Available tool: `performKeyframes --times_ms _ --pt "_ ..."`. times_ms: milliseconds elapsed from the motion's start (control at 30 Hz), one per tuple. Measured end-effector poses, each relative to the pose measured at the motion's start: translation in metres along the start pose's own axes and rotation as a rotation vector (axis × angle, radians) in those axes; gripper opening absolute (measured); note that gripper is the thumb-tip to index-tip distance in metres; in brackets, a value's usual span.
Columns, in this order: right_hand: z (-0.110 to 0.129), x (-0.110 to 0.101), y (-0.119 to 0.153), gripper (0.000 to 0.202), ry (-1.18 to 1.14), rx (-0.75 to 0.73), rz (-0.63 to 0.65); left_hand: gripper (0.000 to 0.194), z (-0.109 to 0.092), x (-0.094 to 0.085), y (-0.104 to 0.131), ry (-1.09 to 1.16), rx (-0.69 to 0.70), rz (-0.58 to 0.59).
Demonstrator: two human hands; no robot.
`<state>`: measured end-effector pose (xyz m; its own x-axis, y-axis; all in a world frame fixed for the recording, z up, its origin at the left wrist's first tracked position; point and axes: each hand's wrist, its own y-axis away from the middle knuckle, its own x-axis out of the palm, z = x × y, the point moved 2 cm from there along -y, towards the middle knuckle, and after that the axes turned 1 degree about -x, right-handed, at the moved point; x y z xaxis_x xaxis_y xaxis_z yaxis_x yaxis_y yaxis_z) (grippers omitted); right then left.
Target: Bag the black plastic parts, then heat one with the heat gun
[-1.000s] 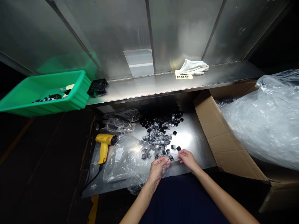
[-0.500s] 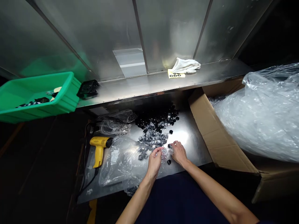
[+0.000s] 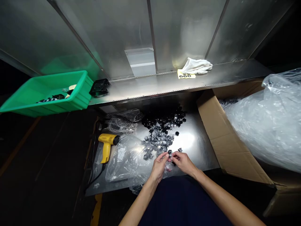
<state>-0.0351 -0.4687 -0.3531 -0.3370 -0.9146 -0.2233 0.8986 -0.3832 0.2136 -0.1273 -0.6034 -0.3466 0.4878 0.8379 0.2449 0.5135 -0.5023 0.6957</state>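
Right hand point(image 3: 185, 163) has drawn closer to left hand point(image 3: 158, 168); both hands' fingers point(image 3: 165, 157) pinch one black piece point(image 3: 170, 152)

Fingers point(image 3: 176, 154) partly hide a blocky black plastic piece point(image 3: 170, 152); right of them, a bulging clear plastic bag point(image 3: 270, 119) is cropped.

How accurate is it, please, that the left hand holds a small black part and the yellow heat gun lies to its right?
The side is wrong: the head view shows the yellow heat gun lying left of the left hand, which holds the small black part.
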Motion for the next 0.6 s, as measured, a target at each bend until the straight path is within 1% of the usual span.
performKeyframes --times_ms 67,167,233,300,367,400,433,467,500,533,600 --pt "0.003 0.0 0.004 0.019 -0.021 0.017 0.028 0.055 0.003 -0.002 0.0 0.063 -0.041 -0.028" --pt "0.002 -0.006 0.006 0.018 -0.056 0.048 0.035 0.047 0.01 -0.005 -0.002 0.148 -0.096 -0.053" --pt "-0.001 -0.011 0.007 0.018 -0.101 0.061 0.006 0.045 0.013 -0.007 -0.004 0.187 -0.095 -0.062" --pt "-0.006 -0.017 0.006 0.018 -0.174 0.09 -0.099 0.045 0.015 -0.01 -0.006 0.217 -0.072 -0.086" --pt "-0.011 -0.021 0.005 0.02 -0.241 0.121 -0.243 0.046 0.015 -0.012 -0.007 0.242 -0.044 -0.107" --pt "-0.013 -0.022 0.004 0.02 -0.258 0.135 -0.292 0.046 0.014 -0.012 -0.007 0.249 -0.034 -0.104" --pt "-0.014 -0.021 0.003 0.023 -0.268 0.158 -0.307 0.046 0.014 -0.012 -0.007 0.253 -0.028 -0.094" --pt "-0.015 -0.019 0.002 0.027 -0.274 0.191 -0.285 0.047 0.013 -0.012 -0.006 0.253 -0.028 -0.076" --pt "-0.015 -0.015 0.0 0.032 -0.284 0.233 -0.232 0.047 0.013 -0.011 -0.006 0.249 -0.031 -0.058" --pt "-0.015 -0.011 -0.001 0.035 -0.299 0.278 -0.159 0.048 0.013 -0.01 -0.006 0.241 -0.032 -0.046" --pt "-0.016 -0.004 -0.003 0.035 -0.333 0.359 -0.032 0.049 0.014 -0.009 -0.005 0.205 -0.017 -0.053"
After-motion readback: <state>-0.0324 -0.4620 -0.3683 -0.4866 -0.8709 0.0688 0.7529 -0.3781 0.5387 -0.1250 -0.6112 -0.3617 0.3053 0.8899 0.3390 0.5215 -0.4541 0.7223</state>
